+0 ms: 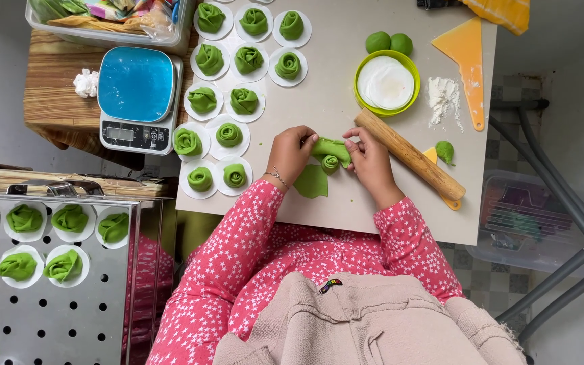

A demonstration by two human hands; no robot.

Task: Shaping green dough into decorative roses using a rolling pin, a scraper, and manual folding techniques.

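Hiding part of a rolled strip of green dough [330, 150], the left hand [290, 153] and right hand [371, 159] are being closed around it. Left of them, thirteen green dough rosettes on white paper rounds [229, 136] are being kept on the pale board [326, 94]; two green dough balls [388, 43] beyond.

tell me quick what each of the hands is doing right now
Left hand: fingers closed on the left end of the green dough strip.
Right hand: fingers closed on the strip's right end.
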